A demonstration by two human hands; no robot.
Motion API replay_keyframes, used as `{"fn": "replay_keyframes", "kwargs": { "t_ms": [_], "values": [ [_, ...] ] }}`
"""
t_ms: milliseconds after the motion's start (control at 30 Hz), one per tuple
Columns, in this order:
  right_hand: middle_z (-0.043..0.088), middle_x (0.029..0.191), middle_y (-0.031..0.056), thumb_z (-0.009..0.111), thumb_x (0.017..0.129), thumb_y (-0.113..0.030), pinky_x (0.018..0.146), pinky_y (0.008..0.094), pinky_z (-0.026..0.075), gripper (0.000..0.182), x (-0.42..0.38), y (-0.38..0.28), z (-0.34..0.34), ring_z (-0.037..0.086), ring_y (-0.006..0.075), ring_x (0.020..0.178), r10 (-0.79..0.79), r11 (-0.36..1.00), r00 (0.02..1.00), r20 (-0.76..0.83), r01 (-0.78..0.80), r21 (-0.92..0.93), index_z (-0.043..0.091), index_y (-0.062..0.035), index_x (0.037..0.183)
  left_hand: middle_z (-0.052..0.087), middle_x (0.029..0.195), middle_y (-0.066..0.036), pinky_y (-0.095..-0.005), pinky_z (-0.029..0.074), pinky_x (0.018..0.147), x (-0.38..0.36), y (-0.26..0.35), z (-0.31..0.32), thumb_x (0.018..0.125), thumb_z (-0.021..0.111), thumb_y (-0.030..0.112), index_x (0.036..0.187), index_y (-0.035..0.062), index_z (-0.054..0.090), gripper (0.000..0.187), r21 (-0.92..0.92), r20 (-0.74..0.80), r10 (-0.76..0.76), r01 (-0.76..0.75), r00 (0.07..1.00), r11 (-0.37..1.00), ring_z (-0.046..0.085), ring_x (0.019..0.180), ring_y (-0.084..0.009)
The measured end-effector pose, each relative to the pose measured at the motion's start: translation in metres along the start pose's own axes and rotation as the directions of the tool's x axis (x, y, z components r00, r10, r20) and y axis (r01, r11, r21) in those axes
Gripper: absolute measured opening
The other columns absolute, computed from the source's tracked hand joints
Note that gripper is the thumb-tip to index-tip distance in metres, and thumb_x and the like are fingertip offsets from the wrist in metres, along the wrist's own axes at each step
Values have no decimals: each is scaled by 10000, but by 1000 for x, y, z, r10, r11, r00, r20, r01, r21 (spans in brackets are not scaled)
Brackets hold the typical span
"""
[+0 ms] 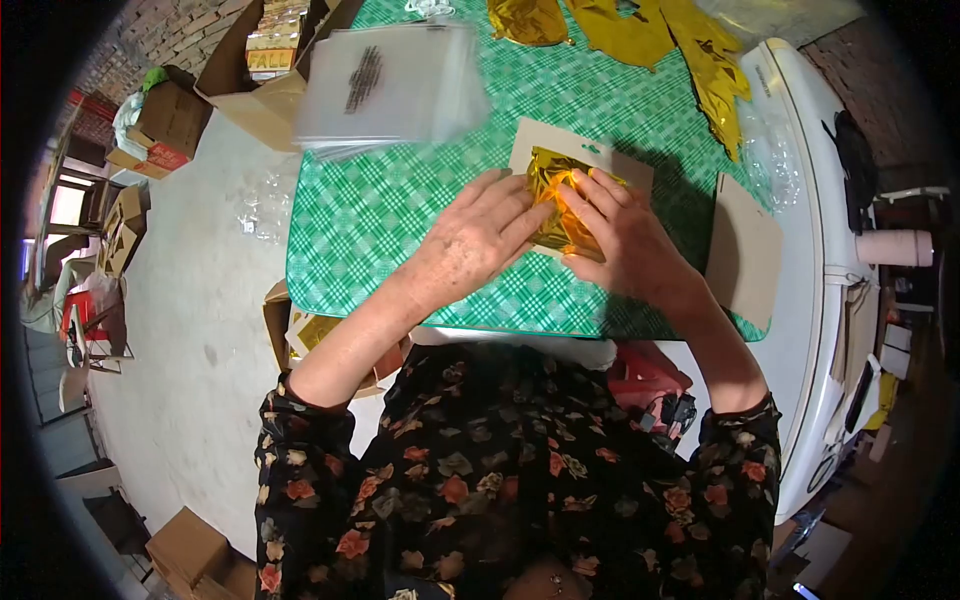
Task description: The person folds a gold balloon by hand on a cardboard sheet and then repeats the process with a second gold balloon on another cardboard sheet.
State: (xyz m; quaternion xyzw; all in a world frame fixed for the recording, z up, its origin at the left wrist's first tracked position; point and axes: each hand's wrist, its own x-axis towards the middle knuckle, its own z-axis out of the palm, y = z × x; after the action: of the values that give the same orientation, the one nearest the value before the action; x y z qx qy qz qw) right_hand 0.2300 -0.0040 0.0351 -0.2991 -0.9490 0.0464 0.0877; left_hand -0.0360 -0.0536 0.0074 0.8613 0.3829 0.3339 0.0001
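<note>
A folded gold foil piece (552,172) lies on a beige card (532,140) with a small hanging slot at its top. My left hand (470,238) rests on the foil's left side, its fingers flat and slightly apart. On the right side, my right hand (630,235) presses the foil with its fingers spread. The fingertips of both hands are close together over the crinkled foil, and they hide part of it. Under the card is a green checked tablecloth (400,220).
Clear plastic bags (400,90) are stacked at the table's upper left, by an open cardboard box (265,105). More gold foil (710,85) lies along the far right. Another beige card (742,250) sits at the right edge, beside a white appliance (800,200).
</note>
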Motion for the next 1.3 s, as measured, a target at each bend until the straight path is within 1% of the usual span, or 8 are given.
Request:
{"fn": "replay_keyframes", "kwargs": {
  "t_ms": [100,433,733,833,1033,1133,1267,1300],
  "values": [
    [562,1514,285,819,839,-438,1177,563,424,827,0,1,3,525,467,1409,-7,1000,999,-34,7,-8,584,11,1493,684,1293,-140,-522,446,1199,0,-2,4,901,812,181,1406,59,661,541,12,53,34,-34,998,999,605,1324,-352],
    [580,1513,274,804,819,-475,1106,581,388,750,-5,7,13,540,444,1408,-28,999,993,-110,24,-40,665,2,1381,627,1108,-126,-484,474,1062,11,0,0,769,791,41,1596,113,537,868,-96,51,-21,26,998,995,606,1138,-340],
    [646,1424,238,753,837,-311,1048,579,467,604,2,17,1,593,417,1348,-33,993,991,-132,48,107,684,0,1351,640,1080,-90,-476,496,1007,27,-14,2,764,827,72,1142,86,782,381,-129,-46,18,-23,999,991,619,1112,-333],
    [711,1299,208,718,850,-215,986,575,522,485,10,19,-19,671,395,1221,-60,997,984,-170,67,33,706,-9,1288,648,1086,-82,-469,505,995,36,-20,-3,789,847,95,1074,91,801,289,-237,-18,-36,31,999,971,622,1103,-326],
    [752,903,174,686,926,-167,682,464,587,216,29,43,-54,737,384,780,47,981,984,-169,-14,192,730,-43,1098,662,1086,-103,-433,524,974,69,-42,-8,889,829,102,1102,73,799,217,-377,-2,-200,185,980,907,634,1082,-332],
    [729,920,219,661,982,-136,693,481,553,214,53,64,-76,718,438,830,227,948,974,27,-227,224,733,-44,1160,681,1124,-126,-418,528,969,86,-59,-7,935,796,89,1241,73,753,309,-398,-52,-268,226,962,889,652,1102,-308],
    [666,858,164,678,1006,-234,708,396,523,253,88,109,-81,664,261,768,209,891,977,50,-212,402,704,-16,1130,693,1173,-140,-411,527,984,88,-66,-5,961,774,85,1337,54,689,386,-408,-124,-389,310,913,858,660,1131,-291],
    [624,846,81,680,1008,-246,710,340,480,281,98,117,-90,574,155,789,205,856,964,169,-260,447,685,6,1131,694,1178,-142,-413,526,987,83,-67,-3,960,771,82,1333,52,689,384,-392,-130,-403,326,906,860,660,1134,-297]
  ]
}}
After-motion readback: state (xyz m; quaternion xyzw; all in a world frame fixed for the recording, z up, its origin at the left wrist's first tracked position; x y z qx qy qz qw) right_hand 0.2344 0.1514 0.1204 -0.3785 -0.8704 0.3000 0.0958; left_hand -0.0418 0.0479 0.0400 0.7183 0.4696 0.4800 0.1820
